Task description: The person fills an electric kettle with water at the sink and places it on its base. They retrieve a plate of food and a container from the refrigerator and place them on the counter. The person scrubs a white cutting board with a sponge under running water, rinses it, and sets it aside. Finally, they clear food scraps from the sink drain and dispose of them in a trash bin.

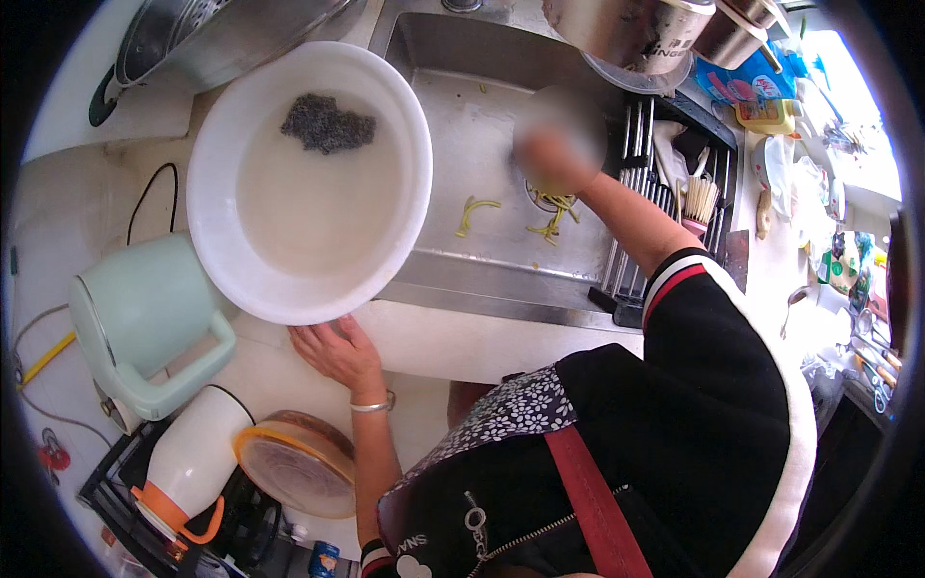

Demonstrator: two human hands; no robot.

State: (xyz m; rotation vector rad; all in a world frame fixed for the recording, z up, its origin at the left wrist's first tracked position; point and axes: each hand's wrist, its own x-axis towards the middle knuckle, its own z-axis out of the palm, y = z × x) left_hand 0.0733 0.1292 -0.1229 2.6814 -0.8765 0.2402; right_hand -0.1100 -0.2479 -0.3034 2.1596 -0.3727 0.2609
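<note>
A large white plastic basin of cloudy water overhangs the sink's left edge. Inside it, towards the far side, is a dark grey mesh scouring pad. My left hand, with a bangle at the wrist, grips the basin's near rim, its fingertips hidden beneath. Over at the right of the stainless steel sink, my right hand is above the drain strainer. A blur covers that hand, so its fingers and anything in them cannot be made out. Green-yellow vegetable stems lie by the strainer, with more stems to their left.
A roll-up drying rack with utensils crosses the sink's right side. Steel pots stand at the far right corner. To the left are a mint-green kettle, a white jug and an orange-rimmed round container.
</note>
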